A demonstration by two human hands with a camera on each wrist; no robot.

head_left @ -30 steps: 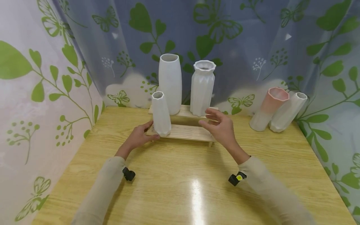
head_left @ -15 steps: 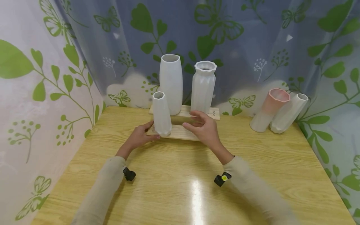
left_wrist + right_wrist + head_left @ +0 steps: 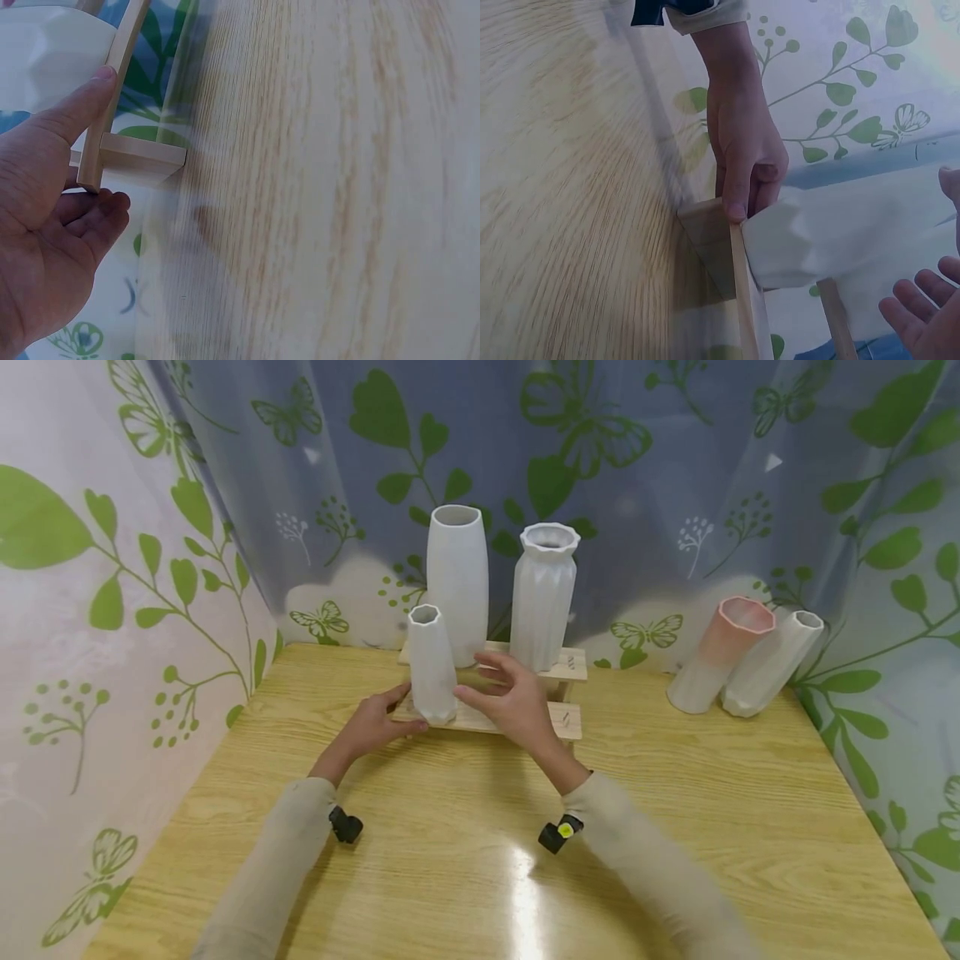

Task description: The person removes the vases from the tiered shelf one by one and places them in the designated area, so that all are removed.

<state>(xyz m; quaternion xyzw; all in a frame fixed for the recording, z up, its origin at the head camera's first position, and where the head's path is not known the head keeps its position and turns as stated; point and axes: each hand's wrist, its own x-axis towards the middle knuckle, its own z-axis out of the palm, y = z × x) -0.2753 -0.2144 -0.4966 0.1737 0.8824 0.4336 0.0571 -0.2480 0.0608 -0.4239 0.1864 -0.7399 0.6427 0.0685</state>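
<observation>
My left hand [image 3: 367, 724] grips the left end of a two-tier wooden stand [image 3: 566, 720], with its thumb on the lower board's front edge and its fingers around the end, as the left wrist view shows. On that board's left part stands a small white faceted vase [image 3: 432, 668], upright. Beside this vase is my right hand [image 3: 517, 706], its fingers apart and the thumb close to the vase's side. In the right wrist view, the right hand [image 3: 934, 315] reaches towards the small vase [image 3: 787, 240] with its fingers spread; whether it touches is unclear.
A tall smooth white vase [image 3: 457, 577] and a white vase with a scalloped rim [image 3: 543, 602] stand on the stand's upper board. A pink-and-white vase [image 3: 708, 652] and a slim white vase [image 3: 772, 664] stand at the table's [image 3: 450, 860] back right.
My right hand has moved left across the front of the stand to the small vase, uncovering the lower board's right end. The left hand has kept its hold on the stand.
</observation>
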